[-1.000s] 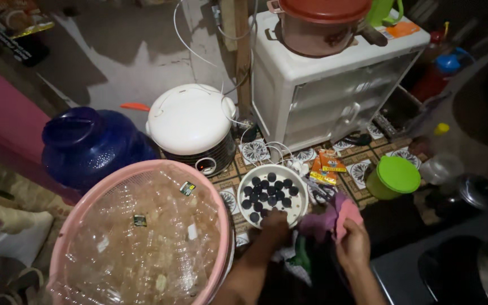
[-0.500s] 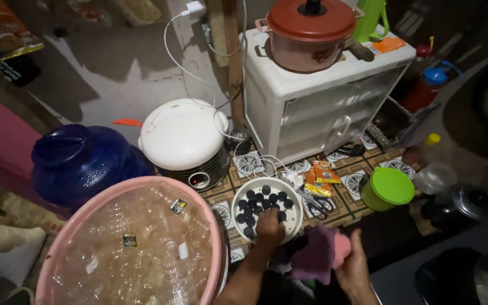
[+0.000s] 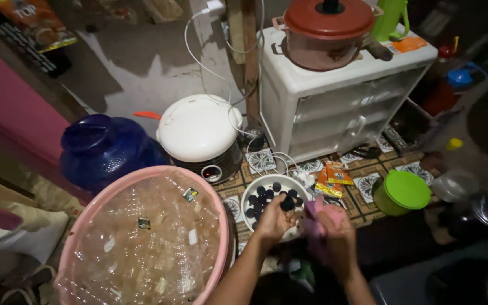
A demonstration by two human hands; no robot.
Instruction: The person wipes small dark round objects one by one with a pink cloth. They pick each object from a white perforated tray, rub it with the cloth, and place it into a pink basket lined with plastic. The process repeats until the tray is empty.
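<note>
Pinching a dark ball (image 3: 287,204) at its fingertips, the left hand (image 3: 273,219) hovers over the near right edge of the white bowl (image 3: 255,189), where more dark balls (image 3: 261,199) lie, just ahead and left of the grip. The right hand (image 3: 334,237) sits close beside it, closed around a pink cloth (image 3: 318,217), so the left is nearer the bowl. Beyond the bowl, orange sachets (image 3: 332,179) lie flat on the patterned tiles (image 3: 362,183), with a green-lidded tub (image 3: 402,193) to their right. To the left a pink basket (image 3: 80,237) holds clear plastic bottles bearing small dark labels (image 3: 144,223). An orange packet (image 3: 35,28) hangs far top left.
</note>
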